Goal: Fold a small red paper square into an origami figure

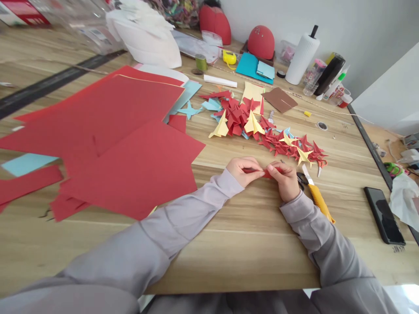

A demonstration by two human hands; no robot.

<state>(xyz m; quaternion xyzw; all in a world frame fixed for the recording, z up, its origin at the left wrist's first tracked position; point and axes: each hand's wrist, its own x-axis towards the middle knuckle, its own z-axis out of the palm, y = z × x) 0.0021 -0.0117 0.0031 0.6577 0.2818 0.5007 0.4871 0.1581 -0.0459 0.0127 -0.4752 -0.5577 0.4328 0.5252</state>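
Observation:
Between the fingertips of both hands is a small piece of red paper (267, 174), mostly covered by the fingers. My left hand (244, 171) pinches its left end, and my right hand (283, 178) pinches the right end with the thumb on top. The hands are close together just above the wooden table (248, 244). Beyond them lies a heap of folded red paper pieces (237, 115) with pale yellow folded shapes (253, 124) among them. Beside my right hand rests a utility knife with an orange handle (319, 198), partly over black-handled scissors (300, 179).
Large red paper sheets (131, 165) spread across the left. A black phone (384, 216) lies at the right. Toward the back are a yellow tape measure (229, 57), teal paper (248, 65), a brown paper square (279, 100) and a white bottle (301, 59).

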